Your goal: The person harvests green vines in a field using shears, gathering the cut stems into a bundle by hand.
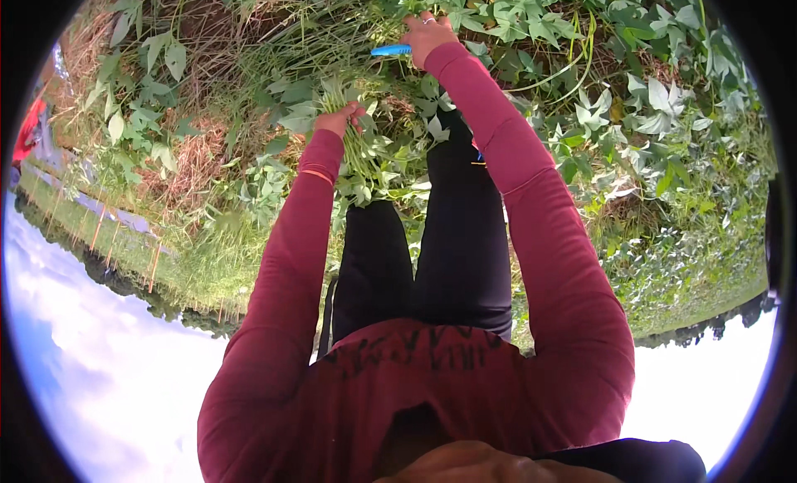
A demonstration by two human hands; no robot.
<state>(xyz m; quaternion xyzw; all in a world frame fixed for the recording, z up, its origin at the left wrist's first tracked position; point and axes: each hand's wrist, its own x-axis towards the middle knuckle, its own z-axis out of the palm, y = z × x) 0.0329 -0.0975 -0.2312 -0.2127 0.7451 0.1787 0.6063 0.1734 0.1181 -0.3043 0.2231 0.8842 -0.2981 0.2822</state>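
Maroon shirt (465, 375) nearest, leafy stems (359, 155) just beyond the black trousers (461, 250) are clasped by the left hand's (335, 120) fingers, best kept clear of the blue tool (390, 50), apparently gripped by the right hand (428, 40)

Cloudy sky (116, 367), dark distant trees (112, 277), thin stakes (155, 265), red shape (30, 130) at left rim
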